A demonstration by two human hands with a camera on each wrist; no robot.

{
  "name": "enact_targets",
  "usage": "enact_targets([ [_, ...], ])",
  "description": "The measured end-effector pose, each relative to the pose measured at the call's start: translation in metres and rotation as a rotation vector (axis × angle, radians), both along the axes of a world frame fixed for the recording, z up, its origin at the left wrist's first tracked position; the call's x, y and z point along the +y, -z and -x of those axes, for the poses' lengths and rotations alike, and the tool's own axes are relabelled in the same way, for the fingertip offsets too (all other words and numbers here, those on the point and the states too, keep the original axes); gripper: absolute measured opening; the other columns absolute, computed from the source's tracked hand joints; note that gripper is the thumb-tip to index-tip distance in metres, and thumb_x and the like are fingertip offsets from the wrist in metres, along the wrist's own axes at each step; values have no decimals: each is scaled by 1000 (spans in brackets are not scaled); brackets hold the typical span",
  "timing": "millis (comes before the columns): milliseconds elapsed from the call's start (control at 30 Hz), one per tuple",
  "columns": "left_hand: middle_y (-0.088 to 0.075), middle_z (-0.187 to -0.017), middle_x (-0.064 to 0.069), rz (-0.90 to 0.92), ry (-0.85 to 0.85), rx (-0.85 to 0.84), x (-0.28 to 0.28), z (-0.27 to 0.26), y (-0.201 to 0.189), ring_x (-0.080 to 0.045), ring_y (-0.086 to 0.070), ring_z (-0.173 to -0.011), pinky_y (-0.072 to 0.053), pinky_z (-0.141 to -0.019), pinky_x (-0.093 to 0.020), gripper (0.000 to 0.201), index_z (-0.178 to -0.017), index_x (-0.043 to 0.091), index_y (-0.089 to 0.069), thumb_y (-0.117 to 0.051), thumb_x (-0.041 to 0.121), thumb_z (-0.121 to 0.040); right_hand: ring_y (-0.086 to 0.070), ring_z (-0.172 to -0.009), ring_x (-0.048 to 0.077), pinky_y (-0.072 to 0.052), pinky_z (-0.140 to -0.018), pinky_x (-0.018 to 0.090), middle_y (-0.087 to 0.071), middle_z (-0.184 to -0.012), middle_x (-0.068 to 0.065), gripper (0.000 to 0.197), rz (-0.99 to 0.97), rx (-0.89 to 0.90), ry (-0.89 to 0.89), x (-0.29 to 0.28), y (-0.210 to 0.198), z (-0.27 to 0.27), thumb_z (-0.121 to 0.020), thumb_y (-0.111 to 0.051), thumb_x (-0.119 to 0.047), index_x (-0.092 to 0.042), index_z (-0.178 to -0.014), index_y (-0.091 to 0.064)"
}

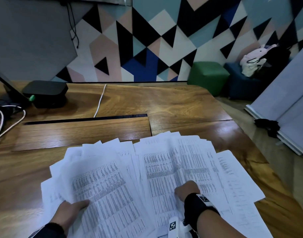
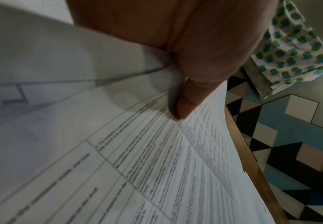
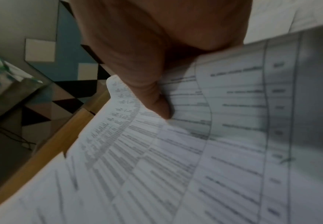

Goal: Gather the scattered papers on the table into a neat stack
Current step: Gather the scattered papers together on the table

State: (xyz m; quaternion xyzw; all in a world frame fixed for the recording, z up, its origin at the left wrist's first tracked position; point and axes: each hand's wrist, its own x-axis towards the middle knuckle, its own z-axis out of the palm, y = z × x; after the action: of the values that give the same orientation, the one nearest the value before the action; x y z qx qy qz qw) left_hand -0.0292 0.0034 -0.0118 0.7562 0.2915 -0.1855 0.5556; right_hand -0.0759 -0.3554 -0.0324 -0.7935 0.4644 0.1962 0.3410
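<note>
Dozens of printed papers (image 1: 164, 169) fanned across the near edge of the wooden worktop (image 1: 181, 103), spreading from about 9 o'clock round to 3 o'clock in the head view, overlapping loosely, nowhere squared up. Left hand (image 1: 70, 210) at roughly 7 o'clock, thumb laid on top of the left-hand bundle and fingers hidden beneath: gripping that bundle at its near edge, confirmed by the left wrist view where the thumb (image 2: 191, 97) presses down on the printed sheets (image 2: 157, 166). Right hand (image 1: 186, 189) at about 5 o'clock, curled over the right-hand bundle; right wrist view shows its thumb (image 3: 157, 98) pinching a bowed sheet (image 3: 224, 121), so closed on papers too.

Handling, as a judgement: very light, thin, floppy, slick sheet against sheet, easily creased or dog-eared where pinched hard. Sheets bend rather than push, so shoving from 1 corner likely to buckle the top leaves. Best taken by the long side edges, 2 hands opposite at 9 and 3 o'clock, sweeping inward, then stood on edge and tapped on the worktop to align. Outlying sheets at 3 o'clock lie near the worktop edge and could slide off. Task early to middle: gathered near, not yet stacked.

Beyond, at 11 o'clock, a black box (image 1: 46, 93) and a white cable (image 1: 100, 100), well apart from the papers.
</note>
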Motion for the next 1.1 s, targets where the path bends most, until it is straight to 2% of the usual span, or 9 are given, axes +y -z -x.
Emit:
enact_targets([
  [133,-66,-80,-13,-8,4,-10,-1,-1,-1,-27,-59,-71,-43,-67,-33,21,-93,-10,-64,-74,0,-78,-58,-71,24,-46,-58,24,-61,-80,10,10,-111,-99,-51,-10,-18,2,-80,-63,-6,-6,-79,-53],
  [267,-64,-78,-11,-12,8,0,1,0,0,-27,-59,-71,-43,-71,-34,22,-96,-8,-62,-74,-1,-79,-57,-83,27,-46,-74,29,-62,-91,11,10,77,-179,-60,-65,-44,-5,-82,-62,-8,-5,-92,-63],
  [367,-65,-80,-10,-18,0,7,1,0,1,-26,-60,-72,-43,-73,-34,23,-98,-8,-63,-74,-1,-78,-59,-86,31,-53,-80,35,-63,-95,13,20,227,-46,-25,-104,-36,-8,-80,-65,-19,-5,-93,-61],
  [433,-66,-86,-15,-23,1,6,0,-1,2,-28,-60,-75,-44,-78,-35,29,-102,-8,-64,-76,1,-77,-62,-94,33,-54,-85,38,-64,-105,15,43,264,113,-20,-120,-15,-7,-69,-70,-40,-9,-97,-58],
  [533,-64,-93,-18,-22,9,3,-3,0,0,-28,-58,-74,-43,-80,-36,26,-101,-6,-62,-74,-2,-78,-53,-116,33,-46,-94,42,-53,-128,15,97,327,260,25,-124,0,1,-51,-71,-72,-11,-122,-45],
  [733,-65,-87,-17,-20,-13,4,-5,1,-1,-28,-59,-73,-44,-76,-35,25,-101,-10,-63,-73,-1,-80,-52,-126,34,-45,-100,43,-45,-143,17,120,315,253,11,-127,3,2,-58,-72,-74,1,-141,-30],
  [833,-65,-78,-12,-24,-13,16,-6,2,-3,-28,-60,-71,-44,-71,-35,21,-97,-11,-63,-72,-2,-80,-63,-98,34,-54,-88,39,-63,-123,21,79,179,95,30,-125,-6,-1,-69,-83,-44,6,-122,-53],
  [933,-66,-79,-13,-26,-25,8,-6,2,-1,-28,-60,-71,-45,-70,-34,24,-99,-12,-63,-73,-2,-79,-67,-92,35,-56,-86,42,-71,-105,20,41,-60,-122,94,-121,-16,1,-74,-81,-15,6,-105,-66],
  [1100,-65,-90,-20,-41,-7,31,-3,2,2,-30,-58,-73,-44,-80,-37,35,-108,-16,-62,-74,-2,-79,-72,-82,35,-59,-79,44,-75,-91,18,18,-289,-269,71,-98,-39,5,-82,-71,-4,0,-99,-71],
])
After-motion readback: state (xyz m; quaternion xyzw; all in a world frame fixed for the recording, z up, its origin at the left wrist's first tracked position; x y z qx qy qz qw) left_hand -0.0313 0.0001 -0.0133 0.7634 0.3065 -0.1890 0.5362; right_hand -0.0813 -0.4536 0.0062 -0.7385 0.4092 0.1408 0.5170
